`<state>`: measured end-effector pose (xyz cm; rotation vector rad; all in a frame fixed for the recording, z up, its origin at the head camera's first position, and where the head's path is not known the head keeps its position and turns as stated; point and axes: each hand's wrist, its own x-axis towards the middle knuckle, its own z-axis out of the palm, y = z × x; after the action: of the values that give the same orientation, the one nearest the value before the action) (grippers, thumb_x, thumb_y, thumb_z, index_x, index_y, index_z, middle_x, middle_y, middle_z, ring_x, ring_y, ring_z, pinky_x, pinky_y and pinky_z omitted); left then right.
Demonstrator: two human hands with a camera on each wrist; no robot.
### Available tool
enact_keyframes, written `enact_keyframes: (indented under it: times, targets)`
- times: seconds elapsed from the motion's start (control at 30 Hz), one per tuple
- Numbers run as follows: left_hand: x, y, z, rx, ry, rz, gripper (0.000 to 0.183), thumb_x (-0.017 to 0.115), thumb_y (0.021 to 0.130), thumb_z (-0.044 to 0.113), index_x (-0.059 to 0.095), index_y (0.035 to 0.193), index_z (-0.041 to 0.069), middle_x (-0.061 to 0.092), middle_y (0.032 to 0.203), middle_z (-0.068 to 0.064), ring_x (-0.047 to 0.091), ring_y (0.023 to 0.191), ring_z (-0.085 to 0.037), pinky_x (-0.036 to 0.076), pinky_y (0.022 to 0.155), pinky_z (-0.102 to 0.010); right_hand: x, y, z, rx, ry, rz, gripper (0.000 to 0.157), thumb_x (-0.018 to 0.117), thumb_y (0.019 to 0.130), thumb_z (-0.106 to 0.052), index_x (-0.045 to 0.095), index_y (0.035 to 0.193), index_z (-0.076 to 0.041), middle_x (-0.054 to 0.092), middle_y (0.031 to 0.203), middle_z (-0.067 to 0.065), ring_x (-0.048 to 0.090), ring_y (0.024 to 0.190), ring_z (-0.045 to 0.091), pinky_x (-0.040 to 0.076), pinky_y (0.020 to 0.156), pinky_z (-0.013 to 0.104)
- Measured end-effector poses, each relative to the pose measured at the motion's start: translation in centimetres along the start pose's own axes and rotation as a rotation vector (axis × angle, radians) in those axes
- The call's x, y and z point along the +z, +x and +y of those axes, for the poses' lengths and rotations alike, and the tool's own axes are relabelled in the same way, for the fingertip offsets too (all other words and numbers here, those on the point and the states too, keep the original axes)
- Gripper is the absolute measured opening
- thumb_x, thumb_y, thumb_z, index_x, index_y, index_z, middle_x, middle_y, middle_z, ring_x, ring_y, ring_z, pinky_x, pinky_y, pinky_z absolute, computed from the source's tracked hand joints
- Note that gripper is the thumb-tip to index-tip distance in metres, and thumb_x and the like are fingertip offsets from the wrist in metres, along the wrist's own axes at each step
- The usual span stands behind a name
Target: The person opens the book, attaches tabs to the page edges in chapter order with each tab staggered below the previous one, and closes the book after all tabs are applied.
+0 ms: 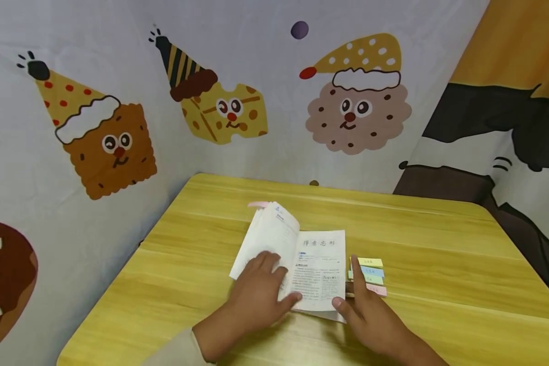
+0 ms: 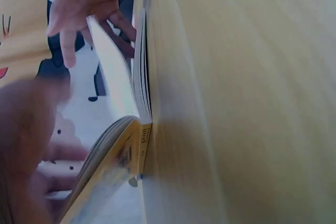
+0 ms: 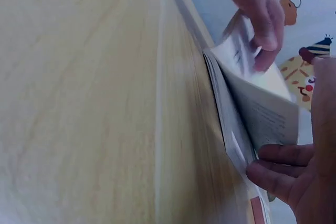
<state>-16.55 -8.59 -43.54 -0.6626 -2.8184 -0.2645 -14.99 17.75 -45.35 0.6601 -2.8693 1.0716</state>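
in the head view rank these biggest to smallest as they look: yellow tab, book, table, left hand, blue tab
1. Table
2. Book
3. Left hand
4. Yellow tab and blue tab: too alike to rank, both partly covered

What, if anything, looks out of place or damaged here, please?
Nothing looks spilled or damaged. Slightly odd is a pink strip poking out past the top of the open book, possibly a marker. The coloured tabs beside it lie a little unevenly, partly hidden by the right hand.
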Motion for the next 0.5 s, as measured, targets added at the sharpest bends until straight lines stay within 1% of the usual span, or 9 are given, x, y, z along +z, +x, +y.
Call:
enact_keyframes:
  times: [0.07,0.1,0.17,0.23,0.3,0.33,0.4,0.47,0.5]
  targets:
    - [-0.4,0.2,-0.4,-0.083,0.032,0.095,0.059,0.047,0.088,0.06,0.061,0.115,0.01,0.044,0.131,-0.016,0.031,0.127,-0.035,0.02,0.103,-0.049,-0.1,0.0,0.1,0.014,-0.001,0.001,0.082,0.054,0.095,-0.034,-0.006,0.15,-0.027,0.057,0.126,0.003,0.06,0.104,0.012,0.05,0.08,0.031]
    - [-0.6,0.2,-0.6,-0.122,0.035,0.148,0.055,0.048,0.09,0.054,0.059,0.118,0.009,0.042,0.132,-0.019,0.032,0.126,-0.037,0.022,0.101,-0.051,-0.1,0.1,0.1,0.012,-0.004,-0.003,0.078,0.053,0.095,-0.036,-0.001,0.151,-0.027,0.056,0.126,0.002,0.06,0.104,0.011,0.049,0.082,0.032]
    - [-1.0,0.4,-0.9,-0.181,0.015,0.243,0.052,0.05,0.091,0.047,0.055,0.123,0.007,0.042,0.132,-0.02,0.039,0.12,-0.038,0.028,0.094,-0.052,-0.1,0.2,0.2,0.012,-0.05,-0.005,0.066,0.049,0.096,-0.04,0.014,0.151,-0.028,0.055,0.128,0.001,0.057,0.107,0.01,0.047,0.085,0.034]
    - [-1.4,0.5,-1.1,-0.197,-0.043,0.327,0.051,0.051,0.092,0.041,0.051,0.128,0.006,0.047,0.129,-0.018,0.048,0.112,-0.035,0.034,0.085,-0.05,-0.1,0.2,0.2,0.01,-0.097,-0.001,0.055,0.045,0.097,-0.042,0.027,0.147,-0.028,0.053,0.131,0.001,0.052,0.113,0.012,0.044,0.09,0.039]
    - [-1.6,0.5,-1.3,-0.175,-0.112,0.392,0.051,0.048,0.094,0.038,0.045,0.133,0.005,0.05,0.128,-0.015,0.055,0.104,-0.032,0.037,0.08,-0.047,-0.2,0.1,0.3,0.005,-0.112,0.009,0.048,0.042,0.099,-0.041,0.036,0.144,-0.026,0.05,0.133,-0.001,0.048,0.118,0.014,0.042,0.093,0.043]
    - [-1.7,0.5,-1.4,-0.16,-0.143,0.414,0.052,0.047,0.095,0.037,0.043,0.135,0.005,0.051,0.127,-0.014,0.057,0.1,-0.03,0.038,0.078,-0.046,-0.2,0.1,0.3,-0.001,-0.104,0.014,0.045,0.04,0.1,-0.039,0.039,0.143,-0.026,0.049,0.135,-0.002,0.046,0.121,0.015,0.041,0.094,0.045]
    - [-1.9,0.4,-1.4,-0.127,-0.165,0.43,0.052,0.044,0.096,0.038,0.042,0.136,0.005,0.054,0.125,-0.011,0.06,0.098,-0.028,0.038,0.078,-0.045,-0.3,0.2,0.4,-0.026,-0.041,0.024,0.039,0.035,0.102,-0.032,0.045,0.139,-0.023,0.05,0.134,-0.006,0.045,0.123,0.016,0.039,0.095,0.046]
    - [-1.8,0.3,-1.4,-0.113,-0.158,0.412,0.051,0.041,0.097,0.04,0.045,0.135,0.006,0.059,0.12,-0.008,0.062,0.095,-0.024,0.038,0.08,-0.046,-0.4,0.3,0.5,-0.037,0.056,0.025,0.037,0.031,0.104,-0.026,0.05,0.136,-0.02,0.053,0.131,-0.009,0.046,0.122,0.015,0.039,0.095,0.045]
    - [-1.7,0.3,-1.3,-0.117,-0.144,0.393,0.049,0.041,0.097,0.04,0.048,0.132,0.007,0.062,0.115,-0.006,0.062,0.092,-0.022,0.037,0.082,-0.047,-0.4,0.4,0.5,-0.022,0.088,0.029,0.037,0.031,0.104,-0.026,0.052,0.134,-0.019,0.054,0.129,-0.01,0.046,0.121,0.014,0.04,0.095,0.045]
